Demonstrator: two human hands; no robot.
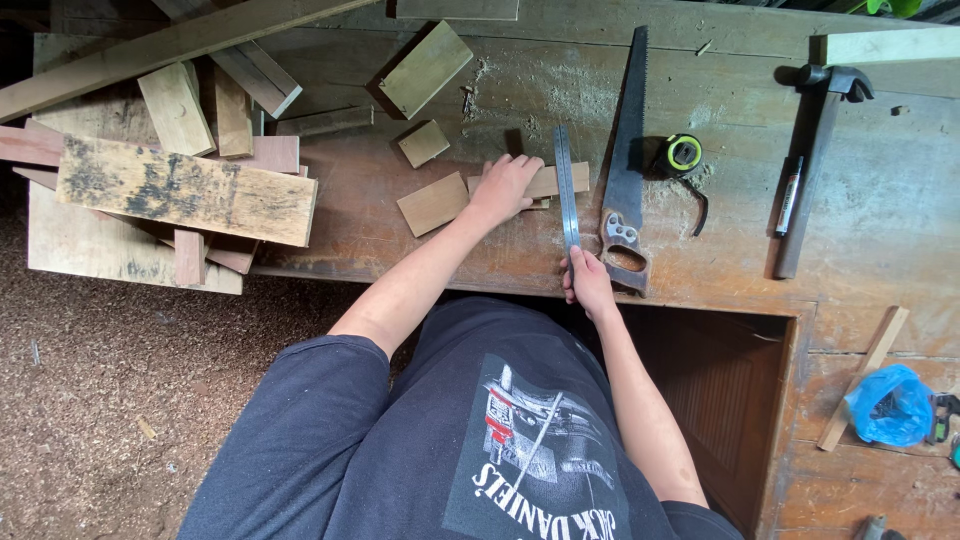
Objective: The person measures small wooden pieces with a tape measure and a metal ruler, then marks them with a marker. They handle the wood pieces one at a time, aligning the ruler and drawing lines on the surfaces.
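Note:
My left hand (505,185) lies flat on a small piece of wood (550,181) on the worn workbench (400,245), pressing it down. Beside it, to the left, lies a light square wood offcut (432,203). My right hand (588,283) grips the near end of a long steel ruler (566,185), which runs away from me across the end of the wood piece. A handsaw (628,150) lies just right of the ruler, its handle next to my right hand.
A tape measure (682,154) sits right of the saw. A hammer (815,160) and a marker pen (789,196) lie farther right. Boards and offcuts (185,190) pile up at the left. A blue plastic bag (888,404) sits at lower right. Sawdust covers the floor (110,390).

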